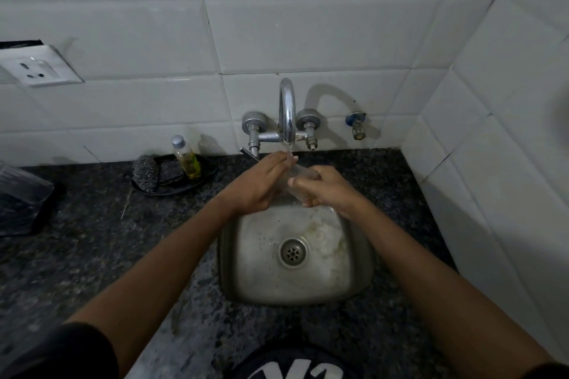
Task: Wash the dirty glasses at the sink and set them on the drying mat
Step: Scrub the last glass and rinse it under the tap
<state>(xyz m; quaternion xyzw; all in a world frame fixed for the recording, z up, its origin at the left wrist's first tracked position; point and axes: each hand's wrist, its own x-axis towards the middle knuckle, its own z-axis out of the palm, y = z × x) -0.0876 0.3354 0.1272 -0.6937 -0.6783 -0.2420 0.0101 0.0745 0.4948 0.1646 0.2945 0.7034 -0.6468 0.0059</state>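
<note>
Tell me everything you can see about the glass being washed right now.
The glass is clear and plain, hard to make out. It lies tilted over the steel sink, mouth up under the faucet stream. The right hand grips its body; the left hand touches it near the rim.

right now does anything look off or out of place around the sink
Mostly the socket on the left wall: its plate sits crooked, with a dark gap above it. The sink basin is stained near the drain. The glass under the tap looks intact.
</note>
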